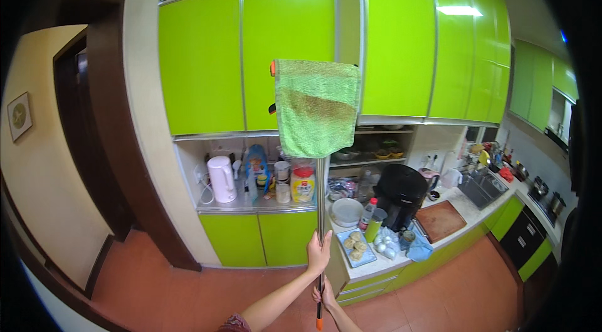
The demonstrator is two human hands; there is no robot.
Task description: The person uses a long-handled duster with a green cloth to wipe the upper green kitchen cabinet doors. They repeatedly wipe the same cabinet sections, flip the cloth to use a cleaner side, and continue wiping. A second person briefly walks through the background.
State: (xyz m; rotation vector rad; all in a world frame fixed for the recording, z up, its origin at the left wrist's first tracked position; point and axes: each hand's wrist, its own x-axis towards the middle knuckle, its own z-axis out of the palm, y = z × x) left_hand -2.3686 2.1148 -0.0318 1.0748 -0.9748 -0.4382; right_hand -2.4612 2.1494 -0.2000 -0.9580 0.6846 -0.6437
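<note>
My left hand (319, 253) is closed around the middle of a long metal pole (320, 195). Lower on the same pole, near its orange end, my right hand (324, 293) grips it. A green towel (317, 108) with brown stains hangs over the pole's raised head, in front of the green upper cabinets (289, 31). Orange and black clip-like parts stick out at the towel's left edge. The towel hides the rest of the head; whether it touches the cabinet doors I cannot tell.
A pink electric kettle (221, 179) and jars stand in the niche. On the right counter are a plate of buns (356, 247), a bottle (368, 213), a black appliance (400, 186), a blue cloth (419, 249), a cutting board (440, 220) and a sink (482, 188). A doorway is at left.
</note>
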